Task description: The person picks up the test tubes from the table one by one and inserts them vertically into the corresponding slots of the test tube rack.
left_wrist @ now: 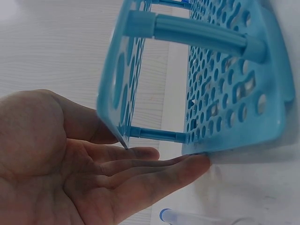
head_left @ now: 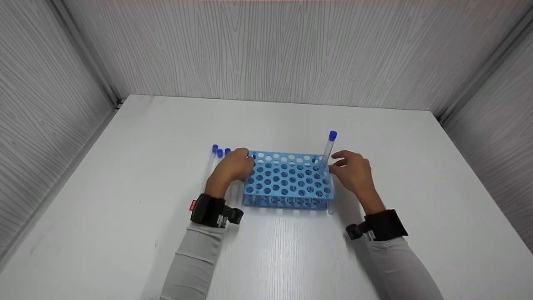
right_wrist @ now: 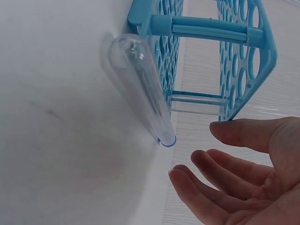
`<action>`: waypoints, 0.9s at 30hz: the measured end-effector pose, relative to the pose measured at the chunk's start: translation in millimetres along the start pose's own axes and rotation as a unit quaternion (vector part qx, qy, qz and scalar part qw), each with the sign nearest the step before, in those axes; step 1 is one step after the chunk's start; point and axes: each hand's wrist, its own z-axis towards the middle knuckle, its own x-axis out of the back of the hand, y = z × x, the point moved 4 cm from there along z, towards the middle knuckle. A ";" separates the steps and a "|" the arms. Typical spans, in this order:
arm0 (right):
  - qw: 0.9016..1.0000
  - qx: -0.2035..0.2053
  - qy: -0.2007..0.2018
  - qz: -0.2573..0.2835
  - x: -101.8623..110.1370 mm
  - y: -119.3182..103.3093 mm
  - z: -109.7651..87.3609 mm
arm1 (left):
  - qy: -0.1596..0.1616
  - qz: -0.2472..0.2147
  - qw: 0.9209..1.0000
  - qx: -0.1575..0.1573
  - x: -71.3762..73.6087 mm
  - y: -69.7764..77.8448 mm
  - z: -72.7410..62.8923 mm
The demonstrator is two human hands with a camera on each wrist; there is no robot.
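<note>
A pale-blue plastic test tube rack point(head_left: 287, 175) is sitting midway between the tabletop's point(head_left: 266, 258) side edges, its long side running roughly along the back edge. Rows of round holes are piercing its upper plate, and slim posts are joining that plate to the base. One clear tube point(head_left: 328, 152) with a deep-blue cap is standing in the back right corner, leaning slightly away from me. Another transparent tube point(right_wrist: 143, 89), round-bottomed, is lying just beside the rack's right end, while three blue-capped tubes point(head_left: 209, 170) are lying by its left end, partly behind the left hand point(head_left: 231, 168).

That hand is lightly holding the rack's back left corner, thumb over the upper plate, fingers reaching nearly straight down the side. The right hand point(head_left: 354, 173) is hovering by the opposite end, fingers parted, gently bent and gripping nothing; I can't tell whether its thumb is touching the rack.

White surface is stretching broadly toward both side edges, with a narrower strip running to the back edge, where a grey wood-grained panel point(head_left: 266, 46) is rising. Soft grey sleeves point(head_left: 193, 258) are meeting black wristbands point(head_left: 385, 225).
</note>
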 end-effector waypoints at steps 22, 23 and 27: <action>0.997 -0.047 -0.060 -0.012 -8.5 4.6 2.1 | -0.003 -0.008 1.000 0.004 -0.1 -0.3 -0.6; 0.997 -0.046 -0.062 -0.014 -8.8 5.2 2.2 | -0.003 -0.008 1.000 0.004 -0.1 -0.4 -0.6; 0.997 -0.038 -0.067 -0.025 -9.8 6.5 2.1 | 0.001 -0.007 1.000 -0.001 0.1 -0.6 -0.8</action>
